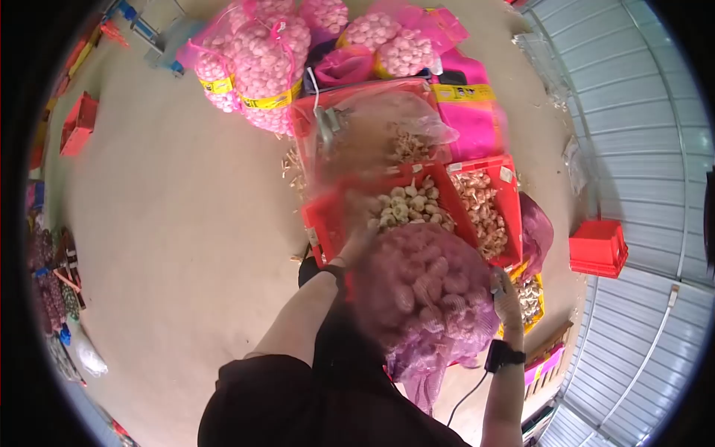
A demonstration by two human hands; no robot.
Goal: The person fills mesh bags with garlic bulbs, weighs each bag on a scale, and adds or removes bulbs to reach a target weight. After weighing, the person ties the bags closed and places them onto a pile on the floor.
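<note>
A purple mesh bag of garlic (428, 287) bulges in front of my body, its loose netting hanging at the bottom. My left hand (360, 237) reaches past the bag's left side to the red crate of garlic bulbs (406, 203); its fingers are smeared by motion. Against the bag's right side is my right hand (508, 304), its fingers closed around a small greyish thing (497, 280) that I cannot make out. A dark band with a cord sits on my right wrist.
Beside the bulbs stands a red crate of reddish garlic (484, 212). Beyond lies a red crate under clear plastic (357, 134). Full pink mesh bags (264, 67) stand at the back. A yellow crate (533, 316) is at right, and stacked red crates (598, 248) stand by the metal wall.
</note>
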